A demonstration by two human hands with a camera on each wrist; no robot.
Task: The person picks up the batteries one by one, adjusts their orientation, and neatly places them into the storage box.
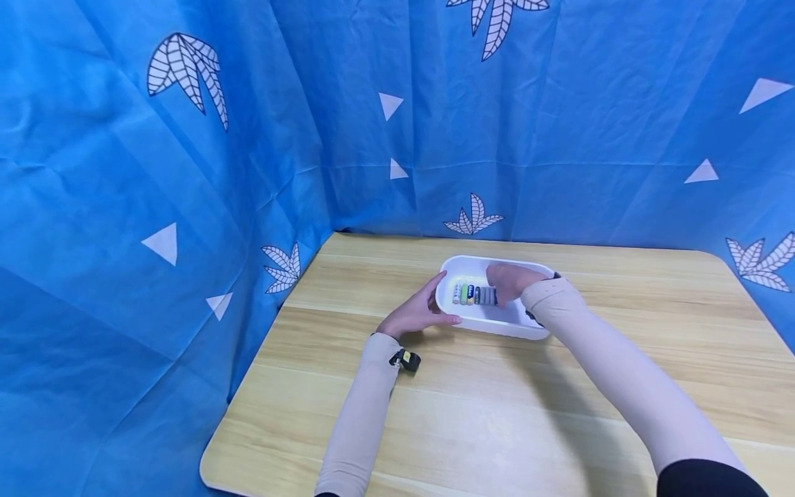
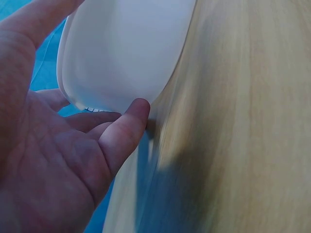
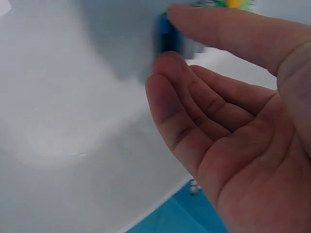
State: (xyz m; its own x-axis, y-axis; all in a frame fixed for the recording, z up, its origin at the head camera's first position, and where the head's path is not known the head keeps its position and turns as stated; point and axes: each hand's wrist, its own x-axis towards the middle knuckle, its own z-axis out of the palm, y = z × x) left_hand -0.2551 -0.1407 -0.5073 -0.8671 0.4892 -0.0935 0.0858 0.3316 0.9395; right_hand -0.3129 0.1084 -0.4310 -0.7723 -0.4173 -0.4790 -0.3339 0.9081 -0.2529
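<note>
A white plastic basin [image 1: 491,326] stands on the wooden table, with a row of small batteries [image 1: 463,295] lying side by side on its floor. My left hand [image 1: 417,312] grips the basin's left end, thumb against the near side and fingers around the far side. Inside the basin, my right hand [image 1: 511,281] is at the right end of the row. In the right wrist view its thumb and fingertips pinch a dark blue battery [image 3: 170,40], blurred there. The right hand's fingertips are hidden in the head view.
The wooden table [image 1: 453,414] reaches out around the basin on all sides. Blue cloth [image 1: 559,138] with leaf and triangle prints hangs behind the table and along its left. A small black device [image 1: 406,359] is strapped at the left wrist.
</note>
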